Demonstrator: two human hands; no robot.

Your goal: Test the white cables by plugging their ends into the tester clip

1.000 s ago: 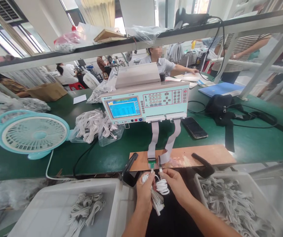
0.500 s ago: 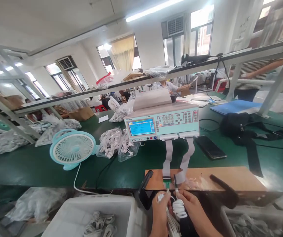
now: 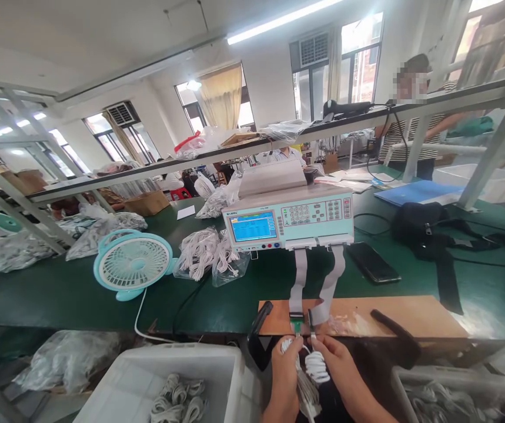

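Note:
At the lower centre, my left hand [image 3: 286,364] is closed round a white cable bundle [image 3: 307,390], its plug end at the green connector board [image 3: 297,325]. Close beside it, my right hand [image 3: 334,361] pinches the other end of a coiled white cable [image 3: 317,367] at the dark connector [image 3: 311,319]. Two grey ribbon cables [image 3: 298,282] run from these connectors up to the tester [image 3: 290,226], whose blue screen is lit. The connectors lie at the front edge of a wooden board [image 3: 393,314].
A light-blue fan [image 3: 133,264] and bagged white cables [image 3: 201,252] stand left of the tester. A phone [image 3: 374,262] and black bag [image 3: 415,226] lie right. White bins [image 3: 234,382] with cables flank me below. A person in stripes [image 3: 411,132] stands behind the shelf.
The view has shifted slightly. Both hands keep their hold at the connectors. The person at the back right has moved, and their head now shows above the shelf. The screen's display looks different.

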